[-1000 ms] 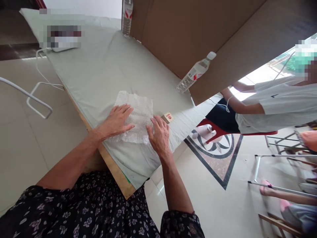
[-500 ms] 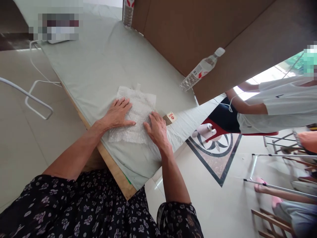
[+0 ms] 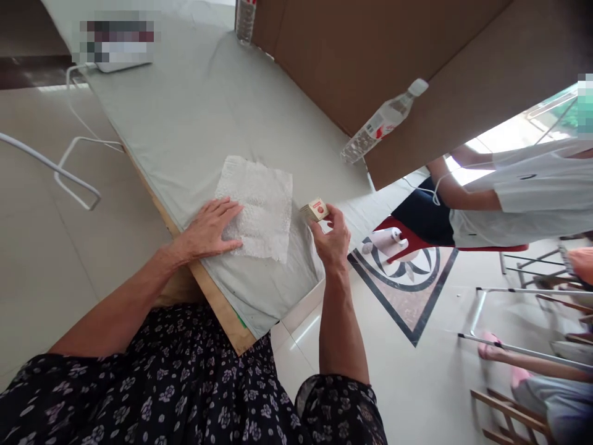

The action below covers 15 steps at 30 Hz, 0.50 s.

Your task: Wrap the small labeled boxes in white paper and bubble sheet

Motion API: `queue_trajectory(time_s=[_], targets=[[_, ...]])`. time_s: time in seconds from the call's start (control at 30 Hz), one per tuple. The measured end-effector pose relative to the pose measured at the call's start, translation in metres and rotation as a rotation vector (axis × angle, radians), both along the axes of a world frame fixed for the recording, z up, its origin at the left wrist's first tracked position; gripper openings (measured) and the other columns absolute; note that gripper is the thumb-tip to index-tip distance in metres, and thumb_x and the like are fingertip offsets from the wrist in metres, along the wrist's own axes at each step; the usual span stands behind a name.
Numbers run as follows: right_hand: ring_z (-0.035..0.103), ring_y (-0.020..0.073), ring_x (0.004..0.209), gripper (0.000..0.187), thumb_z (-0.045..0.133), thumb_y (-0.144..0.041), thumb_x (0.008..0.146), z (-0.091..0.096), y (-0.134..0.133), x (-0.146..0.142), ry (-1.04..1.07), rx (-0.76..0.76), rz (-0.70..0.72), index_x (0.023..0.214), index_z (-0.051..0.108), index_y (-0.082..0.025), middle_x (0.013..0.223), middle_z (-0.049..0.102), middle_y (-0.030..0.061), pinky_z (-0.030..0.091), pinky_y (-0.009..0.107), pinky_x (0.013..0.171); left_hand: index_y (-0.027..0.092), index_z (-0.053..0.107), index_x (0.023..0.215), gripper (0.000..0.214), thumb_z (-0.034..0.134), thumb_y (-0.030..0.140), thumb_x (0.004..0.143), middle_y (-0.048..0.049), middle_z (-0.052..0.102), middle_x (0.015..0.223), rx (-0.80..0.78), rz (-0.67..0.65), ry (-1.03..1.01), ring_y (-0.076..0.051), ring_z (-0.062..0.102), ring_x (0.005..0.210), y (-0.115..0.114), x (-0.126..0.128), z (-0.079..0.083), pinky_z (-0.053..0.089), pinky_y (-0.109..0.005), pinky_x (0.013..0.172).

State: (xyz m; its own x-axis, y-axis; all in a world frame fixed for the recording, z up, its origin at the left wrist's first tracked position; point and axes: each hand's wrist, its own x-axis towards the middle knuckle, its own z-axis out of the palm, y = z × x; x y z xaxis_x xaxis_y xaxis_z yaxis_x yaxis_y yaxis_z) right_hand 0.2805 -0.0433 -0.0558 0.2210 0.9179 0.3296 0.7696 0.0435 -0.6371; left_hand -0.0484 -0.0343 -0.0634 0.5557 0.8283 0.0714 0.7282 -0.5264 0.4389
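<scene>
Fingers of the right hand clamp a small box, probably light and crushable, best pinched by opposite sides, just beside the soft-looking bubble wrap under the spread left hand on the counter.

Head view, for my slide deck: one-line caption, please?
Left hand rests on bubble wrap while the right hand holds a small box.

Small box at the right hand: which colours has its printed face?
The small box shows cream with red print, best in the head view.
</scene>
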Motion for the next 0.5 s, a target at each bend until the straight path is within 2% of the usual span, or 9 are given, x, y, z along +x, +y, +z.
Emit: queue_trajectory(time_s=[0.13, 0.27, 0.37, 0.5], targets=[[0.07, 0.0245, 0.11, 0.05, 0.07, -0.036, 0.086, 0.017, -0.003, -0.042, 0.053, 0.018, 0.281, 0.135, 0.061, -0.027, 0.131, 0.074, 0.0079, 0.056, 0.045, 0.099, 0.019, 0.037, 0.161, 0.086, 0.067, 0.054, 0.088, -0.0158, 0.044, 0.167, -0.027, 0.014, 0.011, -0.037, 0.033, 0.159, 0.003, 0.001, 0.0, 0.022, -0.055, 0.131], [0.068, 0.0258, 0.121, 0.053, 0.067, -0.031, 0.088, 0.008, 0.011, -0.075, 0.041, -0.066, 0.448, 0.141, 0.059, -0.026, 0.14, 0.07, 0.0082, 0.054, 0.045, 0.105, 0.016, 0.034, 0.161, 0.093, 0.07, 0.055, 0.085, -0.0184, 0.042, 0.167, -0.051, 0.011, 0.027, -0.039, 0.033, 0.158, 0.004, 0.001, 0.003, 0.023, -0.055, 0.131], [0.067, 0.028, 0.124, 0.054, 0.068, -0.026, 0.087, -0.002, 0.021, -0.085, -0.051, -0.147, 0.527, 0.14, 0.06, -0.024, 0.14, 0.071, 0.0094, 0.051, 0.048, 0.109, 0.016, 0.032, 0.162, 0.094, 0.07, 0.054, 0.085, -0.0176, 0.042, 0.167, -0.062, 0.001, 0.026, -0.038, 0.032, 0.159, 0.004, 0.001, 0.004, 0.023, -0.055, 0.131], [0.067, 0.0276, 0.122, 0.054, 0.067, -0.023, 0.086, 0.002, 0.024, -0.083, -0.095, -0.179, 0.564, 0.139, 0.06, -0.023, 0.138, 0.072, 0.009, 0.052, 0.047, 0.108, 0.016, 0.032, 0.162, 0.096, 0.072, 0.055, 0.083, -0.0177, 0.042, 0.167, -0.07, 0.004, 0.014, -0.039, 0.032, 0.159, 0.003, 0.001, 0.006, 0.023, -0.056, 0.131]])
